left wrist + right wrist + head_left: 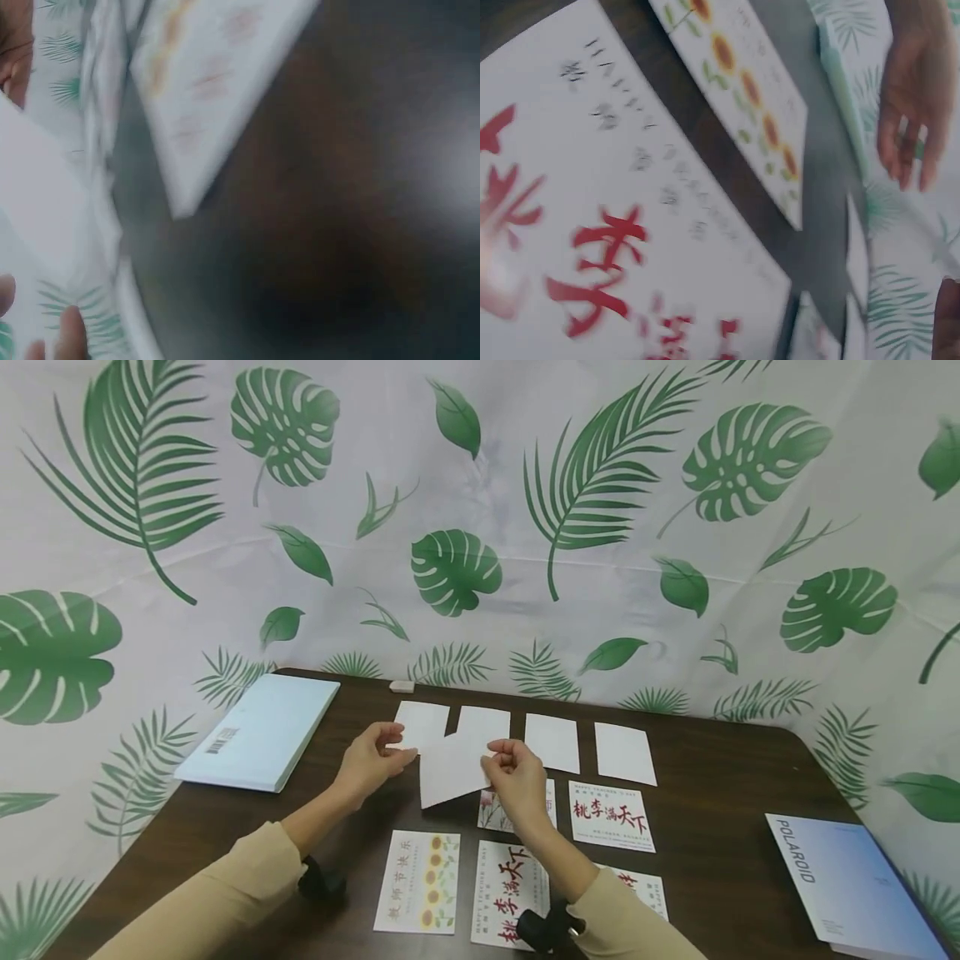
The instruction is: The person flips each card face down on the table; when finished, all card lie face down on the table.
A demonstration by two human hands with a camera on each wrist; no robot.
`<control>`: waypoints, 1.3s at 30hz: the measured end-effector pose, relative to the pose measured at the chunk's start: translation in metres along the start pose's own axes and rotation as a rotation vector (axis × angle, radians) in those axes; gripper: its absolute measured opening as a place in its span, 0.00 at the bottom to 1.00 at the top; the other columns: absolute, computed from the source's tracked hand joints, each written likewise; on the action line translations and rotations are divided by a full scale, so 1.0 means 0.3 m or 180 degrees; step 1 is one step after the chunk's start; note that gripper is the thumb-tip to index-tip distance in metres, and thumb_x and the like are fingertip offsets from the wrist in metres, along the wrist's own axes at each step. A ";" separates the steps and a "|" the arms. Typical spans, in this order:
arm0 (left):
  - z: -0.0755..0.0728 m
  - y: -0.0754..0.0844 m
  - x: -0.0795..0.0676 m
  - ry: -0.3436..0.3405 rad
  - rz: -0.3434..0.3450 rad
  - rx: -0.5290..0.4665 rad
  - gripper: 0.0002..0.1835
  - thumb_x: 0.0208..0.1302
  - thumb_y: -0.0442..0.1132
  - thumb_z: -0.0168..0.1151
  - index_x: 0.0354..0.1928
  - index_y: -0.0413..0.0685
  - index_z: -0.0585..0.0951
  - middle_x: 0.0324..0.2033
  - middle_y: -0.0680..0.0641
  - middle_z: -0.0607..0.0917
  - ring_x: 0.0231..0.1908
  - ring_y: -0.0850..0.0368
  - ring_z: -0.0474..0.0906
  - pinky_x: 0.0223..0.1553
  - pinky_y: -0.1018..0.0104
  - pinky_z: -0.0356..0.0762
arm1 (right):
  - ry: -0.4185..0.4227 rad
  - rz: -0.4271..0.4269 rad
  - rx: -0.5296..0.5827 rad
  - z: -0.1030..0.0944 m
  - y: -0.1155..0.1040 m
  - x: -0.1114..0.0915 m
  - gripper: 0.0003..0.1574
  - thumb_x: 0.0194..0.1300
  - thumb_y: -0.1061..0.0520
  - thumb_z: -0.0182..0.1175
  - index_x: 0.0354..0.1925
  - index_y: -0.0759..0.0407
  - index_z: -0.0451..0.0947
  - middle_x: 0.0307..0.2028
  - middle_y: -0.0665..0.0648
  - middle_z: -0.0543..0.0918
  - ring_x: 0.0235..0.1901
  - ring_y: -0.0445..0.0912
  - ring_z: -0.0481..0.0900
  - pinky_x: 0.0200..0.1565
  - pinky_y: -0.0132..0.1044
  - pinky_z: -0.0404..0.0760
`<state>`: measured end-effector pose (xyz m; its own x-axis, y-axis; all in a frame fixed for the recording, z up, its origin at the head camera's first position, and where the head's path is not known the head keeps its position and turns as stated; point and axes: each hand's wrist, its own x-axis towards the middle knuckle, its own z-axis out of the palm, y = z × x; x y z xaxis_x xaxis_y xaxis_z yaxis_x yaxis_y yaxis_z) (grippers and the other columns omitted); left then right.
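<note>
There's the white card (pixel 453 768), tilted between the hands, on the far side of the sunflower card (pixel 416 885). The right hand (pixel 521 781) pinches its right edge, so that's the nearer one; the left hand (pixel 375 764) hangs loosely parted, thumb just beside the left edge. Its long axis? Can't tell.

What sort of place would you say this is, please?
Probably a staged indoor workspace: a leaf-patterned backdrop hangs behind a dark table, and a sunflower card lies among others there.
</note>
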<state>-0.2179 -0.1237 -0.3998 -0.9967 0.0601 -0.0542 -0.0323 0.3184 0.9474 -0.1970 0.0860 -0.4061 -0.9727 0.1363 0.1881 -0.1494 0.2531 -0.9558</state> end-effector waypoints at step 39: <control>-0.072 -0.153 -0.016 0.0009 0.0185 0.1639 0.17 0.49 0.31 0.69 0.42 0.33 0.79 0.29 0.45 0.81 0.29 0.55 0.74 0.27 0.68 0.71 | -0.0620 0.0015 -0.1218 0.153 0.101 -0.056 0.16 0.47 0.68 0.68 0.34 0.67 0.72 0.19 0.53 0.77 0.18 0.39 0.68 0.21 0.28 0.67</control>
<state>-0.2131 -0.1590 -0.4362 -0.9960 0.0892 -0.0047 0.0630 0.7390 0.6707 -0.1932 0.0475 -0.4486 -0.9941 -0.0359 0.1027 -0.1038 0.5949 -0.7971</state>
